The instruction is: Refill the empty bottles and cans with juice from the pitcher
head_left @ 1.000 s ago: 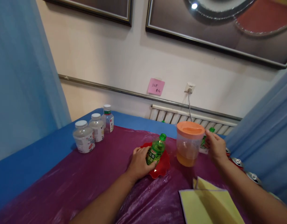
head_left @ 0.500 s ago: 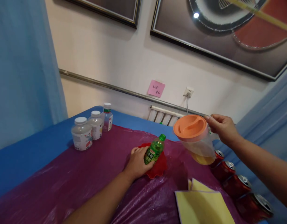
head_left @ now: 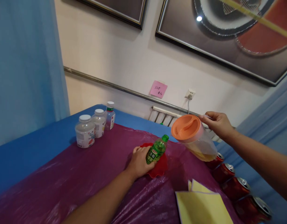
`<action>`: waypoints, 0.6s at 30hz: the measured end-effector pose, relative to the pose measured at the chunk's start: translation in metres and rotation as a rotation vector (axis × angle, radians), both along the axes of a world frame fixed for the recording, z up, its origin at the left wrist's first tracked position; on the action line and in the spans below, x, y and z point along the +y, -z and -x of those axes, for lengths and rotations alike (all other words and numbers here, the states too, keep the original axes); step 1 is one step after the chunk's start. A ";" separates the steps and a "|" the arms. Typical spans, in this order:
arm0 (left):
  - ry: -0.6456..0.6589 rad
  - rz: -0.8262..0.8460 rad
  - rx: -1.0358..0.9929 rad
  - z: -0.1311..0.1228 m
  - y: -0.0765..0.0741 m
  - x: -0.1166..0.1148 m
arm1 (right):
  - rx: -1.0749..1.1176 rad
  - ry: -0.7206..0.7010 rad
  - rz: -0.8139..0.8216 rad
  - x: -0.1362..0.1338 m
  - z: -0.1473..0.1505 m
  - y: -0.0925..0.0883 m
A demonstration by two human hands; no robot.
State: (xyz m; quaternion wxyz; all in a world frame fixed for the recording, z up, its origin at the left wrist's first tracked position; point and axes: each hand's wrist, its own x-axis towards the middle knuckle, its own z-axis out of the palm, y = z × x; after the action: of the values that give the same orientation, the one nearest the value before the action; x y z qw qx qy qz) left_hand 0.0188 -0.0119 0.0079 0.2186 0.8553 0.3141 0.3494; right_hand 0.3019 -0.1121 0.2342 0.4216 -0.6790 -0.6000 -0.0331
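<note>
My left hand (head_left: pixel 140 163) is wrapped round the lower part of a green plastic bottle (head_left: pixel 158 147), which leans to the right and has no cap visible apart from its green top. Under the bottle lies a red dish with a wavy rim (head_left: pixel 161 167). My right hand (head_left: pixel 219 124) grips the handle of a clear pitcher (head_left: pixel 201 141) with an orange lid (head_left: pixel 186 127). The pitcher is held in the air, tilted left toward the bottle, with yellowish liquid (head_left: pixel 205 155) in its lower part. Its lid is apart from the bottle's mouth.
Several red drink cans (head_left: pixel 242 185) stand in a row at right. Yellow cloths (head_left: pixel 203 207) lie at the near right. Three clear bottles with white caps (head_left: pixel 85 132) stand at left. A purple plastic sheet (head_left: pixel 92 174) covers part of the blue table (head_left: pixel 52 132).
My right hand has tipped the pitcher further left and moved it slightly closer to the bottle. My left hand keeps its hold on the bottle. The view has shifted slightly.
</note>
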 end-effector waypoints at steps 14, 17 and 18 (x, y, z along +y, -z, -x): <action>0.021 0.002 0.000 0.000 0.002 -0.001 | -0.048 0.004 0.025 0.009 -0.001 0.004; 0.025 0.003 -0.001 0.000 0.002 -0.001 | -0.058 0.002 0.034 0.009 -0.001 0.005; 0.026 0.004 -0.001 0.000 0.002 -0.001 | -0.059 0.002 0.040 0.010 -0.002 0.005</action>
State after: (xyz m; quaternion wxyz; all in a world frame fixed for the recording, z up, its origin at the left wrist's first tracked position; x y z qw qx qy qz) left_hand 0.0191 -0.0129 0.0055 0.2250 0.8587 0.3034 0.3462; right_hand 0.3035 -0.1024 0.2295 0.3899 -0.6868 -0.6120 -0.0416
